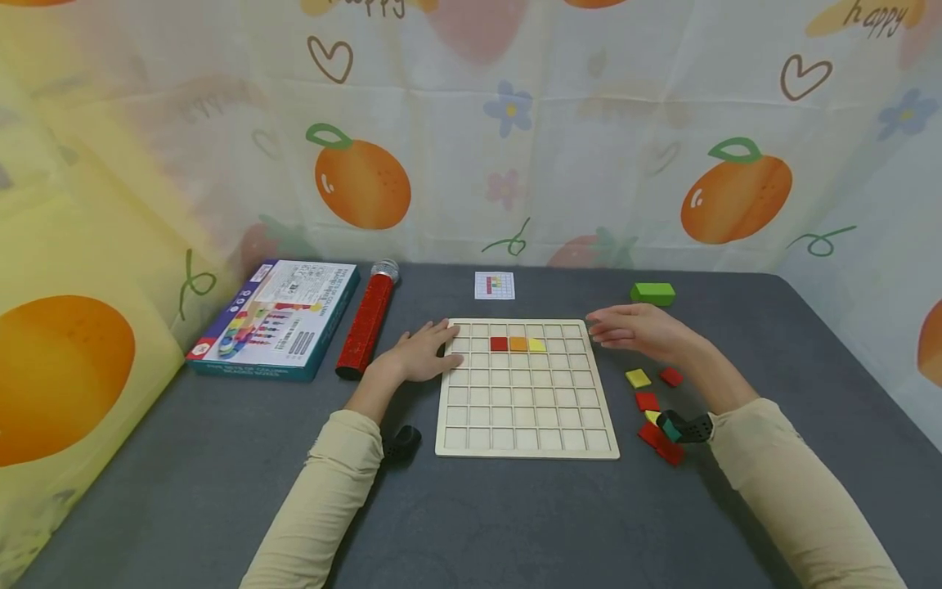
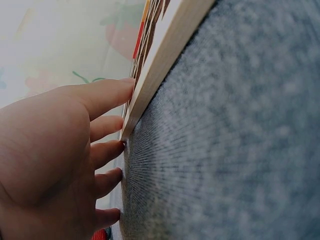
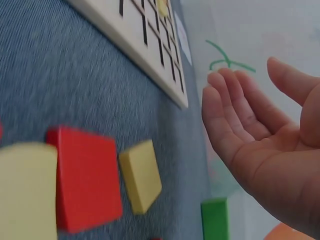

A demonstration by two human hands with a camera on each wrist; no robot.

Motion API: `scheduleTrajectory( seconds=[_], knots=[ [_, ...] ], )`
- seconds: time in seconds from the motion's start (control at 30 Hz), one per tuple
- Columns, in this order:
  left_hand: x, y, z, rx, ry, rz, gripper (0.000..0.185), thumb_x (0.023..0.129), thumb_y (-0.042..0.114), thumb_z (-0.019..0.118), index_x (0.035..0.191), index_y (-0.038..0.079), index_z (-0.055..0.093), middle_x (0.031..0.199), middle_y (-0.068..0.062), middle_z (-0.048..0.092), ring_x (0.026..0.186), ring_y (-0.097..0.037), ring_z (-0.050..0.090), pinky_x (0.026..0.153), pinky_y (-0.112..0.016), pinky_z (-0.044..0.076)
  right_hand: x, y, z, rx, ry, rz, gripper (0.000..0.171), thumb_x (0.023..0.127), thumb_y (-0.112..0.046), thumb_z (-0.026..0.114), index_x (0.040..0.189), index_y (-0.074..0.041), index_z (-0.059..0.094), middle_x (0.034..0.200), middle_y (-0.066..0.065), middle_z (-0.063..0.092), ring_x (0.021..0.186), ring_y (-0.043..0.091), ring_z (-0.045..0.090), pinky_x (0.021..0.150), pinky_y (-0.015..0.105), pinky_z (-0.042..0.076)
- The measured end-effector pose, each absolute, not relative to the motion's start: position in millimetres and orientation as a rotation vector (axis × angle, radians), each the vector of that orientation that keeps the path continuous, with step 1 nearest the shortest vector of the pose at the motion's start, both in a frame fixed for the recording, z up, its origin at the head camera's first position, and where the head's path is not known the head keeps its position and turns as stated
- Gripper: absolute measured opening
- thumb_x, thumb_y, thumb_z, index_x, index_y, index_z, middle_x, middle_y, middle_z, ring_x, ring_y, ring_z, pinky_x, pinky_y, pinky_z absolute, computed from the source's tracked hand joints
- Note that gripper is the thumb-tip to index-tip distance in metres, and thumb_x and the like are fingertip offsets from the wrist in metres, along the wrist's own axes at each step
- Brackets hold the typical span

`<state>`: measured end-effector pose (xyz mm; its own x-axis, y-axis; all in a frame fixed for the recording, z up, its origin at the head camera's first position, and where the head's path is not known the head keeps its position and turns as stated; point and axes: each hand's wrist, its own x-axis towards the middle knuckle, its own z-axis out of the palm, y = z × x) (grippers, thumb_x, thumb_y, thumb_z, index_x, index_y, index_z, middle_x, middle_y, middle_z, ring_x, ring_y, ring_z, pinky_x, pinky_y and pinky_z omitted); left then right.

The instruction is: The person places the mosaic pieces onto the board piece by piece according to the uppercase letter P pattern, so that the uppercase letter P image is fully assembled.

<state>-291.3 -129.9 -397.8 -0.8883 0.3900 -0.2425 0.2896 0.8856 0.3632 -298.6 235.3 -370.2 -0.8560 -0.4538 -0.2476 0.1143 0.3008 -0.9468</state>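
A wooden grid board (image 1: 524, 415) lies flat on the table, with a red square tile (image 1: 499, 344), an orange tile (image 1: 518, 344) and a yellow tile (image 1: 537, 345) side by side in one row near its far edge. My left hand (image 1: 418, 353) rests at the board's left edge, thumb on the rim and fingers spread, as the left wrist view also shows. Beyond the far right corner hovers my right hand (image 1: 643, 331), fingers extended and nothing in the palm (image 3: 270, 150). Loose pieces lie below it: a yellow block (image 1: 637, 378), a red block (image 1: 671, 376) and several more, partly hidden by the wrist strap.
A small pattern card (image 1: 495, 285) lies behind the board. To its right sits a green block (image 1: 652, 294). On the left are a boxed game (image 1: 275, 319) and a red microphone (image 1: 365, 321). A printed cloth (image 1: 441, 106) hangs behind the table.
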Motion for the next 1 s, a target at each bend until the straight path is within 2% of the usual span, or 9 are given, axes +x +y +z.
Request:
scheduleTrajectory(
  seconds=[0.17, 0.3, 0.47, 0.6, 0.67, 0.8, 1.0],
  knots=[
    [-290, -130, -397, 0.511, 2.741, 0.470, 0.066, 0.097, 0.038, 0.051, 0.152, 0.010, 0.026, 0.157, -0.013, 0.017, 0.143, -0.034, 0.011, 0.110, -0.058, 0.007, -295, 248, -372, -0.306, 2.125, -1.597, 0.051, 0.103, -0.019, 0.043, 0.142, 0.013, 0.031, 0.140, 0.032, 0.036, 0.120, 0.027, 0.051, 0.099, 0.036, 0.041],
    [-289, -130, -396, 0.516, 2.736, 0.478, 0.066, 0.097, 0.037, 0.051, 0.152, 0.010, 0.026, 0.157, -0.013, 0.017, 0.143, -0.034, 0.010, 0.110, -0.058, 0.007, -294, 259, -377, -0.294, 2.130, -1.620, 0.056, 0.102, -0.023, 0.047, 0.142, 0.013, 0.031, 0.139, 0.033, 0.037, 0.121, 0.028, 0.051, 0.098, 0.034, 0.043],
    [-289, -130, -396, 0.513, 2.733, 0.479, 0.066, 0.097, 0.038, 0.051, 0.152, 0.010, 0.026, 0.157, -0.013, 0.017, 0.143, -0.033, 0.010, 0.110, -0.058, 0.007, -294, 274, -382, -0.353, 2.120, -1.620, 0.060, 0.100, -0.027, 0.051, 0.140, 0.014, 0.033, 0.136, 0.029, 0.044, 0.112, 0.016, 0.058, 0.092, 0.028, 0.047],
    [-290, -129, -396, 0.508, 2.739, 0.477, 0.066, 0.097, 0.038, 0.052, 0.152, 0.010, 0.026, 0.156, -0.013, 0.017, 0.143, -0.034, 0.011, 0.110, -0.058, 0.007, -291, 281, -383, -0.331, 2.148, -1.592, 0.060, 0.100, -0.029, 0.050, 0.140, 0.014, 0.034, 0.136, 0.028, 0.045, 0.108, 0.011, 0.058, 0.092, 0.028, 0.046],
    [-290, -129, -396, 0.503, 2.740, 0.475, 0.066, 0.097, 0.038, 0.052, 0.152, 0.011, 0.026, 0.156, -0.013, 0.018, 0.143, -0.034, 0.011, 0.110, -0.058, 0.007, -289, 282, -384, -0.276, 2.183, -1.558, 0.061, 0.101, -0.030, 0.050, 0.140, 0.014, 0.033, 0.138, 0.030, 0.042, 0.109, 0.012, 0.058, 0.094, 0.030, 0.045],
    [-290, -129, -397, 0.497, 2.740, 0.469, 0.067, 0.097, 0.038, 0.052, 0.152, 0.011, 0.026, 0.157, -0.012, 0.017, 0.143, -0.033, 0.010, 0.110, -0.058, 0.006, -286, 286, -383, -0.231, 2.216, -1.496, 0.058, 0.103, -0.028, 0.045, 0.140, 0.015, 0.033, 0.140, 0.033, 0.037, 0.119, 0.023, 0.053, 0.098, 0.034, 0.042],
    [-291, -129, -397, 0.496, 2.744, 0.460, 0.067, 0.096, 0.039, 0.051, 0.152, 0.011, 0.026, 0.157, -0.013, 0.017, 0.143, -0.034, 0.010, 0.110, -0.058, 0.007, -284, 295, -385, -0.251, 2.218, -1.441, 0.057, 0.103, -0.030, 0.043, 0.140, 0.013, 0.034, 0.140, 0.032, 0.038, 0.126, 0.036, 0.044, 0.098, 0.035, 0.042]
  ],
)
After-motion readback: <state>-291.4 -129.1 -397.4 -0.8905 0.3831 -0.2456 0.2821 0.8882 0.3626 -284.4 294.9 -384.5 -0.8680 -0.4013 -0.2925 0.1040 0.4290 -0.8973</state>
